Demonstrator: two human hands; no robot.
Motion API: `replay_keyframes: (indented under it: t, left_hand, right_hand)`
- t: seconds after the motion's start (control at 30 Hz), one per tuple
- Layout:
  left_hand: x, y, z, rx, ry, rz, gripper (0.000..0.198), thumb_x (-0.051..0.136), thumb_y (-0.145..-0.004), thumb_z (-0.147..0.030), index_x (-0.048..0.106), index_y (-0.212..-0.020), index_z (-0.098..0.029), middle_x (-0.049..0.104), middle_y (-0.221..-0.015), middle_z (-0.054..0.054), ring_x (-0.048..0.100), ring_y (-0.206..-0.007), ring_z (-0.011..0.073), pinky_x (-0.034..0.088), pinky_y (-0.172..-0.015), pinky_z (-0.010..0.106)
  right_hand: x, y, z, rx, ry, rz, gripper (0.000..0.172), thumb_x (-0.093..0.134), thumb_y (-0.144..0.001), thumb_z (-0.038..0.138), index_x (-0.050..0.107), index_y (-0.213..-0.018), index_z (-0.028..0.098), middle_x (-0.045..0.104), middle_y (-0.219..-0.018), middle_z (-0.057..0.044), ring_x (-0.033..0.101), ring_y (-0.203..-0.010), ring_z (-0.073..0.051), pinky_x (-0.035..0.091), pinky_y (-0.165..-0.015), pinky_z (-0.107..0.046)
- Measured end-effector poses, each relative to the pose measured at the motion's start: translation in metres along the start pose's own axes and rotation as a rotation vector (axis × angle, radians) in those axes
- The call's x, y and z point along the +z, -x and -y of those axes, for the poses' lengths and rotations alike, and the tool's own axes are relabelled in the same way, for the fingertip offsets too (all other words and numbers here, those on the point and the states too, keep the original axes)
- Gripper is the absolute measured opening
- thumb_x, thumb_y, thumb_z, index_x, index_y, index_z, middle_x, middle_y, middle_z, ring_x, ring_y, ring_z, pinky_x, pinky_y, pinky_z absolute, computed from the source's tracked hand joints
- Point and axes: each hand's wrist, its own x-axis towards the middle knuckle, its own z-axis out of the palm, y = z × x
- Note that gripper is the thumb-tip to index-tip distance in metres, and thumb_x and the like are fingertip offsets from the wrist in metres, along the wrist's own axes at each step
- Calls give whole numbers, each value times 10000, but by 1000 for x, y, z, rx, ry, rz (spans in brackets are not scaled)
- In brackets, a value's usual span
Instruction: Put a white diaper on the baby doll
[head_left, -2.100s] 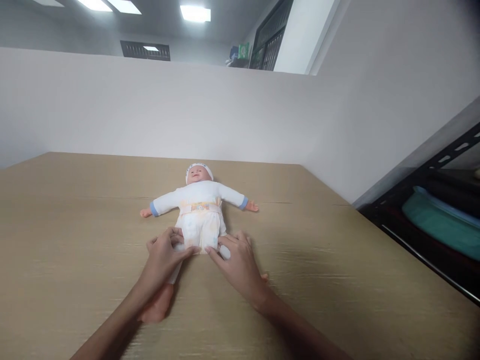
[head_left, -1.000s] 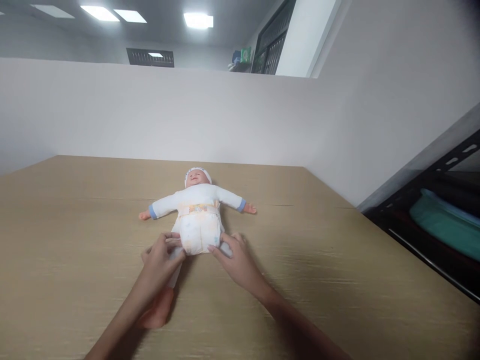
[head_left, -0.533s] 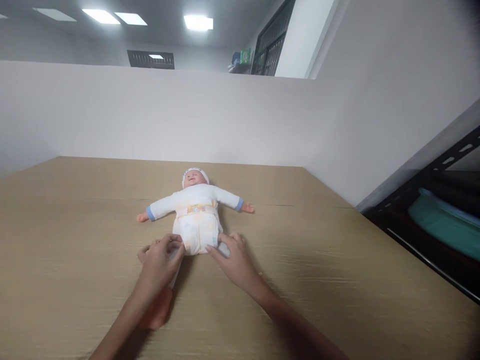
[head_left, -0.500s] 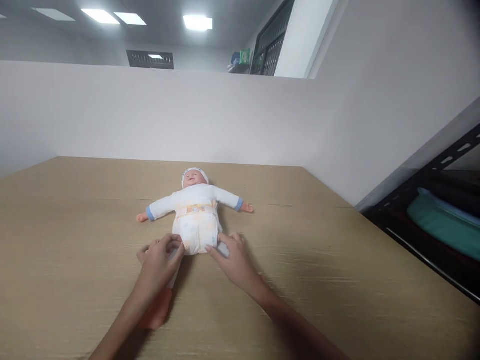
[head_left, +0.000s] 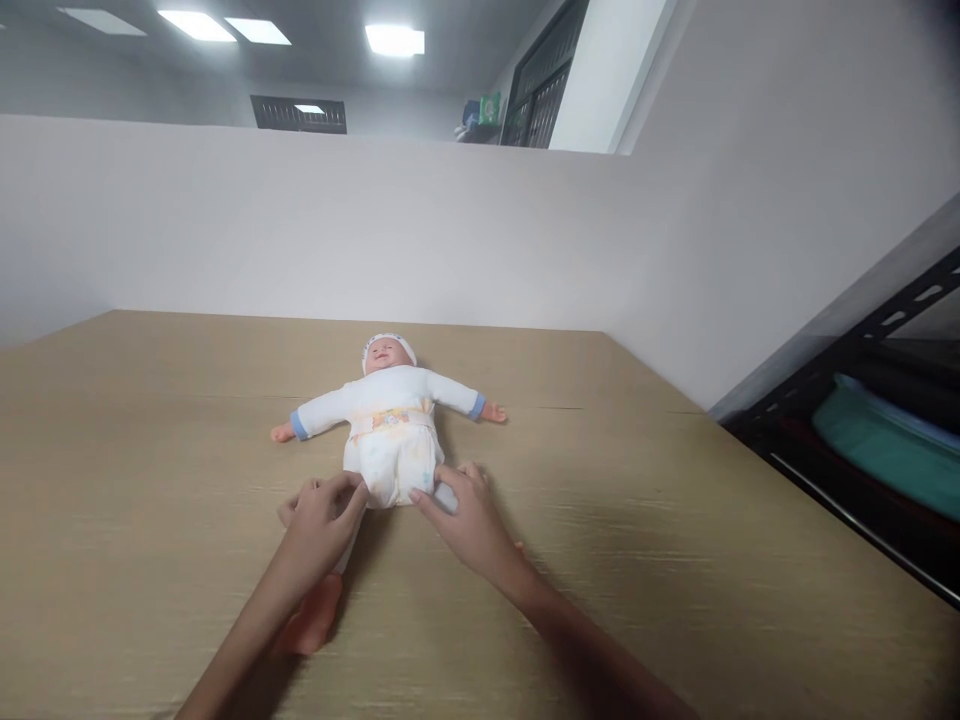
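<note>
A baby doll [head_left: 390,385] lies on its back, head away from me and arms spread wide. It has on a white top with blue cuffs and a white cap. Around its hips is a white diaper [head_left: 394,460] with an orange printed waistband. My left hand [head_left: 322,510] pinches the diaper's edge at the leg opening on the left. At the opposite leg opening, my right hand [head_left: 469,515] has thumb and fingers closed on the diaper's edge. My hands and forearms partly cover the doll's legs; one foot [head_left: 315,610] shows beside my left forearm.
The doll rests on a wide wooden table [head_left: 600,450]. Behind it stands a pale wall [head_left: 337,230]. At the right is a black metal rack [head_left: 840,490] holding a green item [head_left: 885,440].
My left hand has shifted very slightly at the diaper's edge. The right hand keeps its place, and the doll lies as before.
</note>
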Motion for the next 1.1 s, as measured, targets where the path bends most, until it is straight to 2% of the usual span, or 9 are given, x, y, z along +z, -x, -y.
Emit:
replay_keyframes:
  t: [0.17,0.27,0.37,0.6,0.73,0.83,0.93,1.0,1.1]
  left_hand:
    - [8,3,3,46,3,-78,454,430,-963,-613,743,-928,-287,822,-957,87,690,-1084,405,355,-1093,641]
    - [12,4,6,73,33,-135,386,481,-991,-587,709,-1006,-275,844,-1091,90,707,-1123,392,330,-1115,624]
    - [12,3,9,92,66,-145,341,529,-1022,-575,677,-1049,-269,851,-1198,80,721,-1176,373,316,-1126,595]
    - [11,3,16,174,-83,-132,371,487,-1073,-517,771,-1032,-282,819,-972,67,664,-1046,362,331,-1064,564]
    - [10,9,23,247,-106,-84,403,473,-1106,-504,801,-1036,-282,807,-975,71,632,-1082,356,324,-1062,546]
    - [8,14,25,309,-92,-21,418,437,-1144,-491,806,-1101,-301,835,-1158,48,604,-1147,346,308,-1060,530]
    - [4,15,20,288,-41,41,446,429,-1128,-528,818,-1145,-311,818,-1326,45,588,-1184,359,299,-1059,537]
    - [1,14,14,228,1,78,494,447,-1087,-612,825,-1119,-295,820,-1284,71,585,-1192,378,299,-1073,550]
    - [-2,8,3,139,18,98,642,463,-998,-792,821,-1060,-263,811,-1094,111,586,-1175,409,321,-1071,562]
  right_hand:
    - [-1,0,2,16,17,2,147,845,-986,369,803,-931,240,734,-915,-42,672,-971,-275,470,-889,-355]
    - [-2,0,2,24,15,13,150,841,-991,373,804,-941,237,733,-918,-46,668,-986,-280,471,-899,-361]
    - [-2,1,1,18,-1,15,159,824,-1002,376,796,-945,231,731,-925,-50,664,-995,-278,474,-895,-357]
    - [-1,1,-1,-6,-38,28,109,791,-1018,327,798,-980,225,733,-929,-48,651,-1001,-273,464,-909,-357]
    - [-2,-2,-1,-1,-55,63,134,803,-1018,348,802,-983,218,734,-929,-52,652,-1023,-279,461,-911,-355]
    - [-2,-3,-1,4,-67,63,135,811,-1013,345,802,-983,214,738,-943,-57,651,-1040,-283,461,-920,-358]
    - [-1,-2,-1,2,-67,61,130,811,-1014,339,801,-979,213,740,-938,-59,647,-1035,-284,455,-917,-360]
    - [-1,-1,-1,3,-63,61,137,812,-1014,344,798,-977,213,740,-939,-59,643,-1025,-284,449,-915,-364]
    - [-3,-1,1,10,-60,62,148,814,-1011,349,792,-962,211,738,-934,-58,636,-1011,-282,442,-911,-368]
